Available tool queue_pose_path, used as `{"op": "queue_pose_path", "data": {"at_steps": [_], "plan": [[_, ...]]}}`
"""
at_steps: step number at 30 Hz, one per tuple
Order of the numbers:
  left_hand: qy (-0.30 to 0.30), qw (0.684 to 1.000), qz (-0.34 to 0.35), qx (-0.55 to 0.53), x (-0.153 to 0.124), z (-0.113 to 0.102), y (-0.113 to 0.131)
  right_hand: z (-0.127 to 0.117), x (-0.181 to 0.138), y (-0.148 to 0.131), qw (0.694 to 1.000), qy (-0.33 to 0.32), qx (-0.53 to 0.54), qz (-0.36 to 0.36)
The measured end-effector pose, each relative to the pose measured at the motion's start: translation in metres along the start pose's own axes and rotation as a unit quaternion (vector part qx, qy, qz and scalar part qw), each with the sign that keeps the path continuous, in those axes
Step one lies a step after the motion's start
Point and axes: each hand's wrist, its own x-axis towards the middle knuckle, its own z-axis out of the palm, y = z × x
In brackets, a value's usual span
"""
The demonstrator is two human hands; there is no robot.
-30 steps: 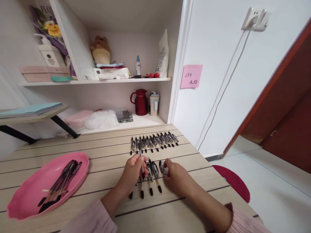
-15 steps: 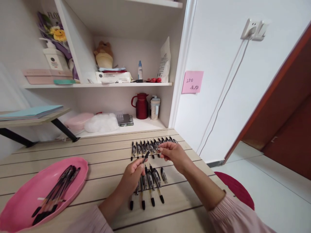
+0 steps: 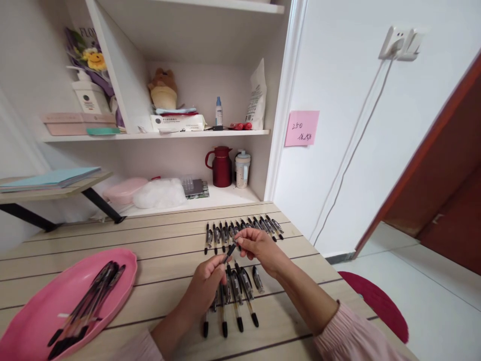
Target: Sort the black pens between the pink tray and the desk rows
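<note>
My left hand [image 3: 206, 282] is closed around a pen barrel [image 3: 229, 253], whose black end points up and to the right. Just beyond that end, my right hand [image 3: 258, 248] pinches something small; the fingers mostly cover it and I cannot make it out. Under and beside my left hand lie several black-tipped pen parts [image 3: 239, 325] in a row, with clear, black-clipped pen caps among them. One loose pen cap [image 3: 258, 279] rests at the right of this row. Farther back is another row of pens with caps [image 3: 276, 229], partly hidden by my right hand.
A pink tray [image 3: 126, 271] with several black pens [image 3: 88, 306] stands at the left. Behind the striped table [image 3: 158, 235] is a shelf with a red jug [image 3: 222, 168] and a cup [image 3: 242, 169]. A round red seat [image 3: 379, 301] is at the right.
My right hand has moved left and slightly down, bringing its fingertips close to the pen barrel's black end. My left hand still holds the barrel. The view has shifted a little.
</note>
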Motion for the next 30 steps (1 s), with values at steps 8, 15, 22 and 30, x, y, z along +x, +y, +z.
{"op": "queue_pose_path", "data": {"at_steps": [8,15,22,30], "plan": [[0.004,1.0,0.005,0.028,-0.005,0.003,0.004,-0.003,-0.003,0.004,1.0,-0.021,0.008,0.017],[0.016,0.993,0.042,0.107,-0.011,0.006,0.012,0.003,-0.006,0.004,1.0,0.013,-0.016,0.006],[0.032,0.984,0.098,0.146,-0.016,0.006,0.026,0.002,-0.008,0.008,1.0,0.01,-0.023,0.002],[-0.006,1.0,0.019,0.013,-0.007,0.008,0.009,0.005,-0.007,0.012,0.993,0.021,0.112,0.007]]}}
